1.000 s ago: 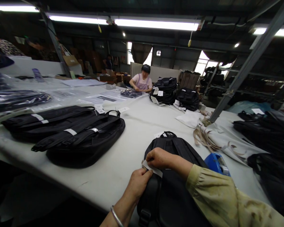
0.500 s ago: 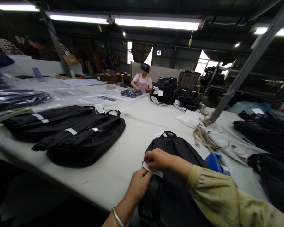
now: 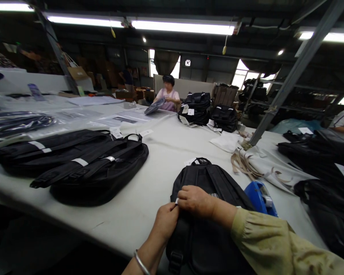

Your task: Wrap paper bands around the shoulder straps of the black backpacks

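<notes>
A black backpack lies on the table in front of me, its strap side up and its top loop pointing away. Across its left shoulder strap, my right hand is closed, fingers curled over a white band that is mostly hidden now. My left hand pinches at the strap's outer edge, touching the same band and meeting the right fingertips. White tags lie by the top loop.
Two black backpacks with white-banded straps lie to the left. A blue tape dispenser stands right of my backpack. Beige strips and more black bags are farther right. A co-worker sits across the table.
My right hand has come down over the white band, covering most of it. The view has shifted slightly right. Across the table, the co-worker has lifted a wrapped dark item.
</notes>
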{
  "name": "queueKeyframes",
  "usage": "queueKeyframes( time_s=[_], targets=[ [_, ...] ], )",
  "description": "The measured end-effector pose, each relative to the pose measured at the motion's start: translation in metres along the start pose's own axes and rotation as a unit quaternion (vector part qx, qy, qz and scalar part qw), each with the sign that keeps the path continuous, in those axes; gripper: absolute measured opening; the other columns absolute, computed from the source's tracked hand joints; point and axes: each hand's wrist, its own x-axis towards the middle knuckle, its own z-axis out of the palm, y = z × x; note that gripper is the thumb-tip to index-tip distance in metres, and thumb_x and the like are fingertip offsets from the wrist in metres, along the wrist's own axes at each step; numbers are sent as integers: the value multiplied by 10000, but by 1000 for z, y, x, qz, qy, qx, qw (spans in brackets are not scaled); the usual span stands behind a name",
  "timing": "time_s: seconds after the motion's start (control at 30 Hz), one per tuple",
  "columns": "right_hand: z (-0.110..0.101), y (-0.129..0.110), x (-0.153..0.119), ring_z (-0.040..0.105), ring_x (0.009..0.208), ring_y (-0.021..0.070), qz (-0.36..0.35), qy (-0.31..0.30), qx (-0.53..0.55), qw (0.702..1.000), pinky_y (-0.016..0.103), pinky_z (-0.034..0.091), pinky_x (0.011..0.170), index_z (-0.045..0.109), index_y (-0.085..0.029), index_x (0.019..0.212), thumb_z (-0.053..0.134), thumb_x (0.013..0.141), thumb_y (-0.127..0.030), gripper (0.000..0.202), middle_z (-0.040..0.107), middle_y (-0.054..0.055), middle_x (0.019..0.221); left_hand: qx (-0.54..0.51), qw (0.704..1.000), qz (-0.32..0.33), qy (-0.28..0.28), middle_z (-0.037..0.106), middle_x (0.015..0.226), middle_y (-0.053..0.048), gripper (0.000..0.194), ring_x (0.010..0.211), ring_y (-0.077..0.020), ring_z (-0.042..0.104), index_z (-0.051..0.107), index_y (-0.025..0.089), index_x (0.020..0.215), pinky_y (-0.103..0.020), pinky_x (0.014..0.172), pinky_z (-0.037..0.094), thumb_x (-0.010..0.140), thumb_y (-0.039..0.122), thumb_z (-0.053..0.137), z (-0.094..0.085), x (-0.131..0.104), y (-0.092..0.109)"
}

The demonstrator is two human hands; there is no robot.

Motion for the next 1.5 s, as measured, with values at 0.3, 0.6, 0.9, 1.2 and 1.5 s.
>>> queueKeyframes(
  time_s=[0.3, 0.6, 0.9, 1.2, 1.5],
  targets=[
    [32, -35, -18, 603, 914, 159, 316, 213, 265, 885, 282, 452, 871, 709, -181, 832, 606, 837, -148, 109, 697, 46, 926, -119, 992, 4, -33, 647, 683, -17, 312, 713, -195, 558, 665, 164, 706, -287, 657, 447, 774, 440, 537, 2, -5, 5],
    [23, -31, -24, 591, 986, 197, 353, 169, 318, 863, 343, 415, 924, 451, -230, 1346, 604, 758, -132, 615, 692, 9, 1032, -142, 987, -59, -36, 664, 653, -52, 522, 668, -219, 600, 709, 115, 740, -307, 610, 466, 650, 628, 669, 10, -5, 3],
    [10, -40, -40, 564, 1048, 238, 375, 144, 223, 888, 378, 421, 894, 612, -225, 1170, 597, 805, -212, 365, 662, 50, 1125, -98, 993, -56, -18, 656, 662, -27, 488, 656, -186, 568, 706, 107, 769, -290, 620, 443, 627, 575, 712, 11, 0, -2],
    [-11, -43, -37, 594, 871, 263, 352, 41, 53, 934, 371, 475, 708, 704, -141, 852, 570, 839, -322, 226, 662, 111, 912, 28, 1000, -6, 12, 635, 626, -8, 430, 664, -188, 546, 688, 151, 663, -282, 616, 431, 672, 577, 630, 16, -14, 25],
    [-9, -55, -49, 587, 890, 259, 356, 71, 45, 931, 383, 465, 738, 679, -139, 915, 546, 864, -294, 211, 656, 107, 961, 75, 997, 12, 32, 662, 625, -34, 442, 696, -226, 587, 722, 142, 692, -301, 630, 463, 658, 575, 640, 21, -9, 24]
  ],
)
